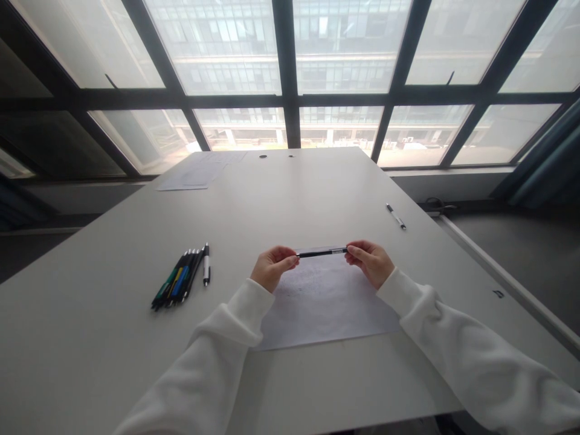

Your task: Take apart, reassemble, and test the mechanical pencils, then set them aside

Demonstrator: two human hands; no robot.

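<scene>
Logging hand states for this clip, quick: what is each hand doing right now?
Left hand: closed on one end of the pen, held level above the paper.
Right hand: closed on the pen's other end.

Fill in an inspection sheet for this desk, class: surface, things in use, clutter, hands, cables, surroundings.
Surface: white table, matte, evenly lit.
Things in use: black pen held level by its two ends above a sheet of paper.
Clutter: bundle of pens on the left; single pen far right; papers at the far left corner.
Hands: left hand and right hand each pinch one end; white sleeves.
Cables: nothing seen on the table.
Surroundings: large dark-framed windows; blue curtain at right.
</scene>
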